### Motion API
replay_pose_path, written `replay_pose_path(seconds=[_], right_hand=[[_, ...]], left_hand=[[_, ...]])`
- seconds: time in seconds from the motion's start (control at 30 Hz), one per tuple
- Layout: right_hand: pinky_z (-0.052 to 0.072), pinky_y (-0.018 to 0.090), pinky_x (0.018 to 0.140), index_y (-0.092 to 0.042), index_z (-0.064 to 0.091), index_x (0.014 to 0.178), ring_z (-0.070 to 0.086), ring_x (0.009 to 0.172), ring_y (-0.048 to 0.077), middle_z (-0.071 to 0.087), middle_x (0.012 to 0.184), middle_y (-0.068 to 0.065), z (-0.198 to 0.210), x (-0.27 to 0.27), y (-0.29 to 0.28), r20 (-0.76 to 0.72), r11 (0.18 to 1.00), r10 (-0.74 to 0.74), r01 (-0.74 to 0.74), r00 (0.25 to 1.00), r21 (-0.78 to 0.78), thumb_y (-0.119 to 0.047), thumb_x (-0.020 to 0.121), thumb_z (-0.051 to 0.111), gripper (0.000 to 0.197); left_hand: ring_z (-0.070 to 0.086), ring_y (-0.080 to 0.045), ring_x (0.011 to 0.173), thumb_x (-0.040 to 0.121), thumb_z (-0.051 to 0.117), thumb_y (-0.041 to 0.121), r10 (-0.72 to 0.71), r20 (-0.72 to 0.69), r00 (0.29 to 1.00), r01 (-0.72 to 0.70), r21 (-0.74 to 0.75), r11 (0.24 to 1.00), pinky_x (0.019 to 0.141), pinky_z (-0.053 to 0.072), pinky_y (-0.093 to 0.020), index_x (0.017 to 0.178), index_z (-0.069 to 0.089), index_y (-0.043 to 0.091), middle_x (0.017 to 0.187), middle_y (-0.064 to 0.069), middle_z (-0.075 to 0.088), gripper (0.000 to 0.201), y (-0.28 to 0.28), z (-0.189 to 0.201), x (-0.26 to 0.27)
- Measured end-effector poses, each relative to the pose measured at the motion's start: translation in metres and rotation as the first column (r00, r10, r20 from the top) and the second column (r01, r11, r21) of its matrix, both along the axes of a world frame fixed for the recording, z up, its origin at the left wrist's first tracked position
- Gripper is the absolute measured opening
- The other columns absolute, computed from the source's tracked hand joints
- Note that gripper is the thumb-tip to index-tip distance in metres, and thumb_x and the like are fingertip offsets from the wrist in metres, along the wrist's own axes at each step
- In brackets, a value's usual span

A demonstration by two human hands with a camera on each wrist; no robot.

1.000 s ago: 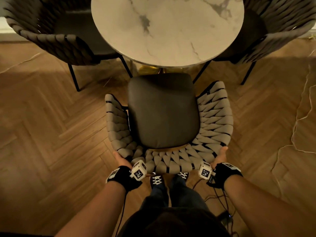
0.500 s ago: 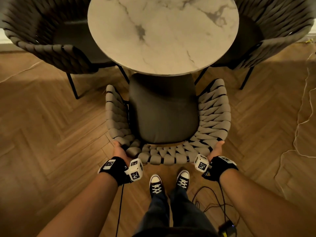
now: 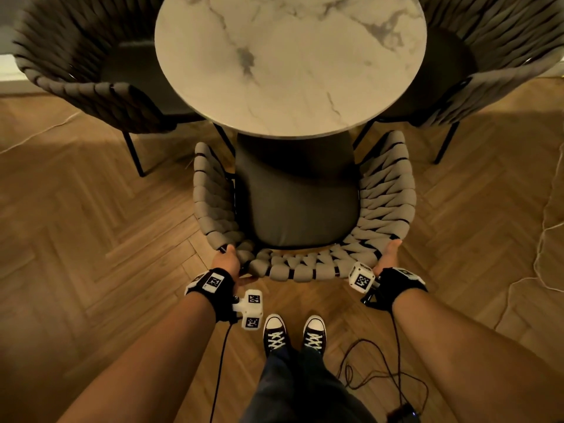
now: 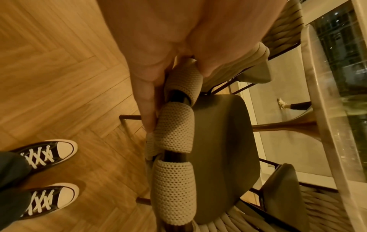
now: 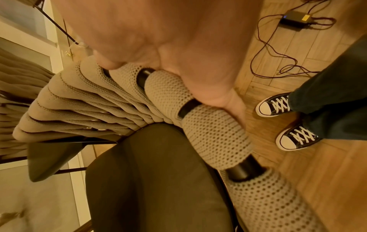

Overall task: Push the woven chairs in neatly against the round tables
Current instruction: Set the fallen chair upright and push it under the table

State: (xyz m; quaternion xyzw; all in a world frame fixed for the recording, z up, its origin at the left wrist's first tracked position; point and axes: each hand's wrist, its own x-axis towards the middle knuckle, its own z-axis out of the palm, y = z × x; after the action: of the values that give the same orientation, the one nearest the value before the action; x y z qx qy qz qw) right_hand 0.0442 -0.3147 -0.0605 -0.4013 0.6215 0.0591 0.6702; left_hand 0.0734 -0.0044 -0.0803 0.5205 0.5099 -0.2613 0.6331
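We see the left hand (image 3: 227,262) on the back rim of the chair (image 3: 305,271); in the left wrist view its fingers (image 4: 147,106) lie pressed together down the outside of the woven bands, thumb on the seat side, so they clasp the rim. The right hand (image 3: 389,254) holds the rim's other corner, thumb over the top bar, but its fingers are hidden behind the weave and we cannot tell how they lie. Ahead of both hands the chair's dark seat (image 3: 293,203) runs partly under the round marble table (image 3: 290,62), whose edge covers its front. Beyond the fingertips, 2 more chairs flank the table, 1 far left (image 3: 85,74) and 1 far right (image 3: 494,65). The floor (image 3: 91,239) is herringbone wood, lit warm and dim. Behind the wrists stand 2 black sneakers (image 3: 294,332), with a black cable (image 3: 381,377) looping to what seems a small box (image 5: 295,22) on the floor.
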Motion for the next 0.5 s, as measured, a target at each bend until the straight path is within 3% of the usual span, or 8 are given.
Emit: replay_pose_path(seconds=[0.13, 0.17, 0.27, 0.3, 0.4, 0.5], right_hand=[[0.046, 0.047, 0.092, -0.016, 0.041, 0.15, 0.054, 0.128, 0.04, 0.049, 0.151, 0.016, 0.008, 0.001, 0.005, -0.065, 0.999, 0.031, -0.032, 0.997, -0.014, -0.078, 0.09, 0.019, 0.089], [0.047, 0.046, 0.088, -0.016, 0.04, 0.15, 0.057, 0.122, 0.041, 0.049, 0.15, 0.016, 0.005, 0.0, 0.006, -0.078, 0.999, 0.038, -0.039, 0.996, -0.02, -0.078, 0.09, 0.017, 0.089], [0.049, 0.037, 0.066, -0.013, 0.04, 0.148, 0.06, 0.078, 0.035, 0.057, 0.14, 0.018, 0.006, 0.0, 0.003, -0.159, 0.992, 0.113, -0.121, 0.981, -0.038, -0.075, 0.092, 0.015, 0.087], [0.046, 0.035, 0.059, -0.013, 0.041, 0.148, 0.059, 0.077, 0.034, 0.057, 0.139, 0.019, 0.004, -0.001, 0.002, -0.159, 0.992, 0.124, -0.128, 0.979, -0.019, -0.075, 0.093, 0.015, 0.088], [0.041, 0.035, 0.059, -0.01, 0.041, 0.148, 0.06, 0.094, 0.036, 0.055, 0.143, 0.02, 0.004, 0.005, 0.001, -0.194, 0.977, 0.202, -0.211, 0.96, -0.028, -0.071, 0.095, 0.013, 0.086], [0.046, 0.04, 0.064, -0.008, 0.043, 0.146, 0.061, 0.088, 0.037, 0.057, 0.139, 0.02, 0.0, 0.011, 0.003, -0.258, 0.962, 0.257, -0.271, 0.931, -0.02, -0.072, 0.095, 0.013, 0.088]], left_hand=[[0.064, -0.048, 0.104, 0.1, 0.04, 0.044, 0.012, 0.005, 1.0, -0.012, 0.111, 0.994, 0.057, 0.058, -0.06, 0.134, 0.047, 0.019, 0.126, -0.019, 0.06, 0.043, 0.003, 0.002, 0.008], [0.064, -0.049, 0.103, 0.099, 0.041, 0.045, 0.009, -0.004, 1.0, -0.008, 0.132, 0.991, 0.058, 0.058, -0.063, 0.135, 0.047, 0.018, 0.126, -0.021, 0.06, 0.045, 0.005, -0.001, 0.01], [0.064, -0.049, 0.103, 0.099, 0.038, 0.049, -0.015, -0.019, 1.0, 0.018, 0.18, 0.984, 0.069, 0.054, -0.073, 0.132, 0.05, 0.018, 0.123, -0.021, 0.062, 0.047, 0.015, -0.02, 0.012], [0.065, -0.048, 0.102, 0.098, 0.038, 0.05, -0.031, -0.026, 0.999, 0.036, 0.206, 0.978, 0.072, 0.054, -0.074, 0.128, 0.052, 0.017, 0.12, -0.021, 0.063, 0.047, 0.019, -0.03, 0.013], [0.064, -0.046, 0.109, 0.101, 0.036, 0.042, -0.177, -0.065, 0.982, 0.188, 0.328, 0.926, 0.08, 0.058, -0.064, 0.139, 0.048, 0.008, 0.13, -0.025, 0.06, 0.052, 0.022, -0.027, 0.015], [0.061, -0.045, 0.117, 0.105, 0.033, 0.027, -0.341, -0.059, 0.938, 0.336, 0.384, 0.86, 0.086, 0.059, -0.056, 0.147, 0.038, 0.007, 0.139, -0.025, 0.053, 0.046, 0.024, -0.019, 0.009]])
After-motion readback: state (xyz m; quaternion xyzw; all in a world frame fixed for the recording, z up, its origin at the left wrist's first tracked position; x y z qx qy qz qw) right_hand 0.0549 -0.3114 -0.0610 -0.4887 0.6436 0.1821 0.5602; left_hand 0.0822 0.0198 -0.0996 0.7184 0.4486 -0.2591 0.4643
